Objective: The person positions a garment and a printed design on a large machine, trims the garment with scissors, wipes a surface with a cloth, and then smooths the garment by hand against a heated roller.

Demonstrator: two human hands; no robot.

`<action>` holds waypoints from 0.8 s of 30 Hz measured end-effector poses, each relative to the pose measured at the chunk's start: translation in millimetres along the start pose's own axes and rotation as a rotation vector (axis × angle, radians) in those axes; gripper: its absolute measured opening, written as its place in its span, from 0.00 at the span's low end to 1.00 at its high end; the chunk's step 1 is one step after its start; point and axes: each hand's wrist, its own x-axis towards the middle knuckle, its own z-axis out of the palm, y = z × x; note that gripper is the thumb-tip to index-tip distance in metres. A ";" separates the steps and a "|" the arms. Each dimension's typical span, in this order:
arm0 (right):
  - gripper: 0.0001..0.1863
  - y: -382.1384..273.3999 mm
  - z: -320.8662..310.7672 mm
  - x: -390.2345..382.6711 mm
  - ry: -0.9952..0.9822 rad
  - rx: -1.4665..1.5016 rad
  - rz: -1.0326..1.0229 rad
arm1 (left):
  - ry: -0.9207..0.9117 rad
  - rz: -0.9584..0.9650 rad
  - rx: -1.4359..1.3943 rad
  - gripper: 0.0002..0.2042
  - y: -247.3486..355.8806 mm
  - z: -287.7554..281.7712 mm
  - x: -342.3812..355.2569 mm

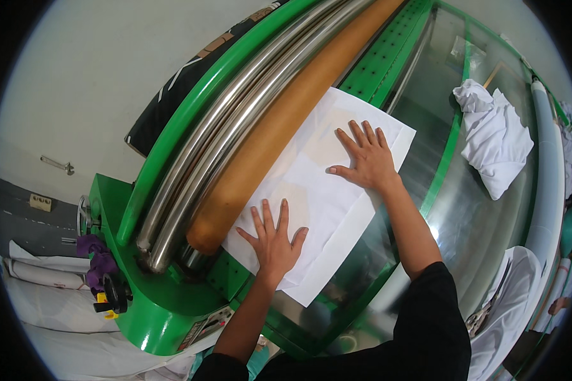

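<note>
My left hand lies flat with fingers spread on the near part of a white sheet. Farther up and to the right, my right hand presses on the same sheet, its fingers also apart. A thinner white piece, perhaps fabric, lies over the sheet under both palms. The sheet's left edge meets a long brown roller on a green machine. Beside that roller run shiny metal rollers. Neither hand grips anything.
A green guard bar curves along the machine's left. A glossy surface with green strips extends right, bearing crumpled white cloth. Long rolls stand at the far right. A black hand wheel juts from the machine's lower left.
</note>
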 end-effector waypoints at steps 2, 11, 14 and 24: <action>0.53 -1.3 -2.5 0.6 -0.016 -0.020 0.015 | -0.119 -0.006 -0.031 0.40 -1.7 -4.3 3.0; 0.56 -1.3 -16.2 -7.6 -0.144 -0.060 0.105 | -0.096 0.276 -0.062 0.36 15.2 -10.1 -23.3; 0.58 -3.1 -31.7 -9.0 -0.238 -0.133 0.199 | -0.083 0.340 -0.094 0.36 22.5 -12.8 -34.6; 0.57 -46.0 -13.6 4.2 -0.148 -0.084 0.183 | -0.087 0.255 -0.340 0.42 27.6 -25.4 -35.2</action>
